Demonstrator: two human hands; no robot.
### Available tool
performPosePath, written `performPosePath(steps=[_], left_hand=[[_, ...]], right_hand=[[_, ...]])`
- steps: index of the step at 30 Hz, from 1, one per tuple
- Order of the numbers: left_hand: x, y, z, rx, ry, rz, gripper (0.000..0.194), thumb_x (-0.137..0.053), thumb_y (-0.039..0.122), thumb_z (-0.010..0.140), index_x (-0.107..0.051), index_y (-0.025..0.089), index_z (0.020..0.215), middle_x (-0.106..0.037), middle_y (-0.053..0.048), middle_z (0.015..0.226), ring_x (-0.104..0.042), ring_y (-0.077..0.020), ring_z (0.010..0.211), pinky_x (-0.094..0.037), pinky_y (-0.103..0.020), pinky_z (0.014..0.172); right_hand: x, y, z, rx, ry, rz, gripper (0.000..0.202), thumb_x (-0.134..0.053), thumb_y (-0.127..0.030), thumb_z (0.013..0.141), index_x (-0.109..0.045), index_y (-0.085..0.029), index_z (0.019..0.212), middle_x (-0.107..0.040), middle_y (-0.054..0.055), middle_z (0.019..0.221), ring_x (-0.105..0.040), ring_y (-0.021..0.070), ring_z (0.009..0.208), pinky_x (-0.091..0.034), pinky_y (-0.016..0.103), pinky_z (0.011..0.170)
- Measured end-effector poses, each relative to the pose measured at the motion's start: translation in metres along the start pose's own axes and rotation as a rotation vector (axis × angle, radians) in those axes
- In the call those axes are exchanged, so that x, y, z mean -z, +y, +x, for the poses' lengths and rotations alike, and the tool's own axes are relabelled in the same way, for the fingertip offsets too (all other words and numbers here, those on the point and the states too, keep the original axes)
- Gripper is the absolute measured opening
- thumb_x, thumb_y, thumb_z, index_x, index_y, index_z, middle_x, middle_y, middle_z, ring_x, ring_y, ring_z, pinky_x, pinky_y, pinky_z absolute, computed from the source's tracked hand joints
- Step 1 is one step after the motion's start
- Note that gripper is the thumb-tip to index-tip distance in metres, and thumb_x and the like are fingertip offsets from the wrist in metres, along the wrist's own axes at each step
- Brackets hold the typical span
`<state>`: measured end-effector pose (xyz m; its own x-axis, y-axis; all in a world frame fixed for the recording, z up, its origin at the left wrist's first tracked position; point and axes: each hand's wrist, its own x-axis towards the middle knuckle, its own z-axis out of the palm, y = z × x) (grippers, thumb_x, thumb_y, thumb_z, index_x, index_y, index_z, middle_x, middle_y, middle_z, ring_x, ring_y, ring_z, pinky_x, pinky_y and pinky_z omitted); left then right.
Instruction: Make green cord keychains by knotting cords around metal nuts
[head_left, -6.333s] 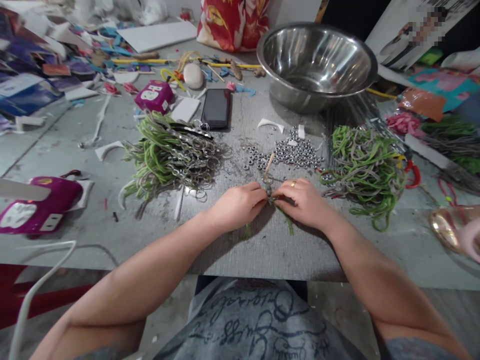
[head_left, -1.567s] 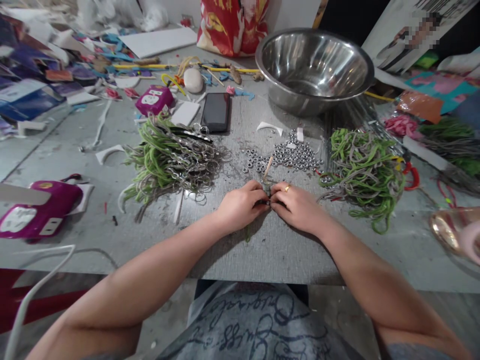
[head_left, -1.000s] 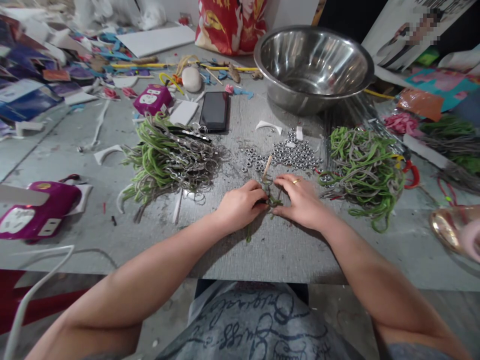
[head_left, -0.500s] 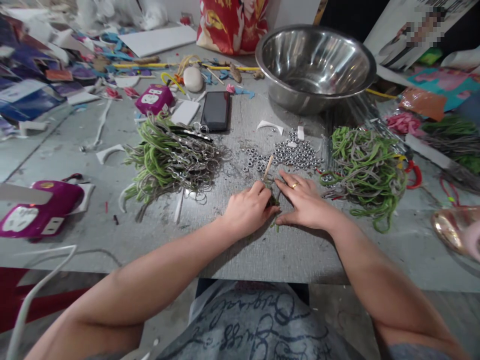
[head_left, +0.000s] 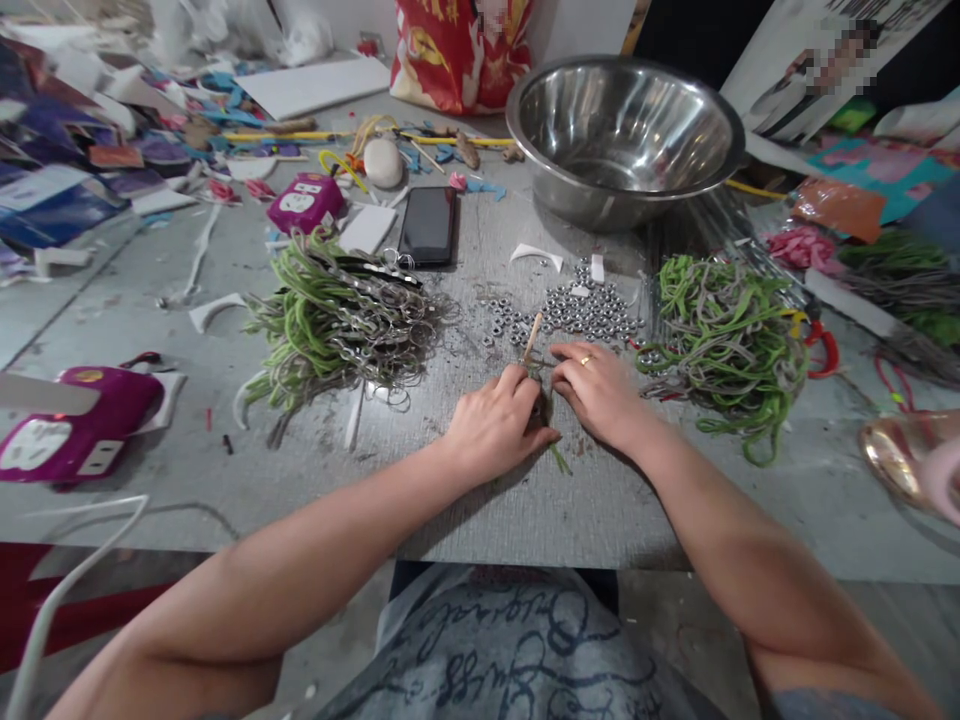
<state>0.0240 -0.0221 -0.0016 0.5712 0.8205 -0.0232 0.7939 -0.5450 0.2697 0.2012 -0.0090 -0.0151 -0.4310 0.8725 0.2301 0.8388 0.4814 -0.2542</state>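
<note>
My left hand (head_left: 496, 418) is closed on the table, its fingers bent around a green cord (head_left: 559, 460) whose ends stick out below the thumb. A thin wooden stick (head_left: 533, 338) juts up just past the left knuckles; its lower end is hidden. Close on the right, my right hand (head_left: 606, 398), with a ring on one finger, has its fingers bent toward the cord. What its fingertips pinch, if anything, is too small to make out. Beyond both hands lie many small shiny metal nuts (head_left: 592, 312).
Bundles of green and grey cords lie left (head_left: 300, 320) and right (head_left: 731, 340), the left one with metal chains and rings. Behind stand a steel bowl (head_left: 622, 205) and a phone (head_left: 429, 225). Purple devices (head_left: 82, 420), scissors (head_left: 825, 350) and scraps surround the work area.
My right hand's fingers have drawn in and its thumb has left the table near the cord ends. More of the green cord ends show below my left hand, which stays nearly in place.
</note>
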Motion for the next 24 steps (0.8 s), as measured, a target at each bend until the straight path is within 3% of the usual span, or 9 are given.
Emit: performPosePath(steps=[10, 14, 17, 21, 24], left_hand=[[0.002, 0.0, -0.002, -0.027, -0.02, -0.041, 0.049, -0.063, 0.053, 0.071, -0.047, 0.018, 0.1, -0.049, -0.008, 0.113, -0.058, -0.0227, 0.089, -0.049, -0.032, 0.063], [0.007, -0.007, -0.001, -0.022, 0.004, -0.184, 0.036, -0.056, 0.047, 0.078, -0.048, 0.018, 0.097, -0.05, -0.008, 0.108, -0.057, -0.0194, 0.085, -0.048, -0.032, 0.066], [0.011, -0.018, 0.003, -0.015, 0.063, -0.4, 0.016, -0.044, 0.032, 0.086, -0.049, 0.018, 0.088, -0.054, -0.004, 0.091, -0.055, -0.0152, 0.079, -0.047, -0.031, 0.071], [0.011, -0.03, 0.008, -0.017, 0.084, -0.551, 0.018, -0.035, 0.021, 0.088, -0.05, 0.017, 0.079, -0.053, -0.002, 0.08, -0.053, -0.0134, 0.077, -0.044, -0.029, 0.073], [0.009, -0.031, 0.009, -0.011, 0.093, -0.589, 0.019, -0.035, 0.02, 0.088, -0.051, 0.017, 0.078, -0.053, -0.001, 0.08, -0.053, -0.0127, 0.076, -0.044, -0.028, 0.073]], right_hand=[[-0.003, 0.002, 0.001, -0.079, 0.084, -0.094, 0.019, -0.045, -0.019, 0.088, -0.064, -0.016, 0.083, -0.061, 0.013, 0.115, -0.049, 0.0275, 0.113, -0.037, 0.045, 0.09], [0.003, -0.002, 0.0, -0.066, 0.121, -0.055, 0.017, -0.047, -0.021, 0.087, -0.063, -0.017, 0.085, -0.063, 0.011, 0.11, -0.051, 0.026, 0.107, -0.037, 0.042, 0.089], [0.016, -0.013, -0.002, 0.047, 0.13, -0.016, 0.018, -0.046, -0.026, 0.089, -0.063, -0.021, 0.087, -0.066, 0.007, 0.094, -0.055, 0.0216, 0.091, -0.038, 0.038, 0.082], [0.025, -0.037, -0.007, 0.378, -0.035, 0.015, 0.021, -0.045, -0.02, 0.089, -0.064, -0.022, 0.096, -0.065, 0.004, 0.084, -0.052, 0.019, 0.082, -0.034, 0.035, 0.076], [0.017, -0.056, -0.011, 0.514, -0.149, 0.005, 0.023, -0.043, -0.022, 0.091, -0.063, -0.026, 0.103, -0.064, 0.003, 0.083, -0.049, 0.0187, 0.081, -0.032, 0.035, 0.074]])
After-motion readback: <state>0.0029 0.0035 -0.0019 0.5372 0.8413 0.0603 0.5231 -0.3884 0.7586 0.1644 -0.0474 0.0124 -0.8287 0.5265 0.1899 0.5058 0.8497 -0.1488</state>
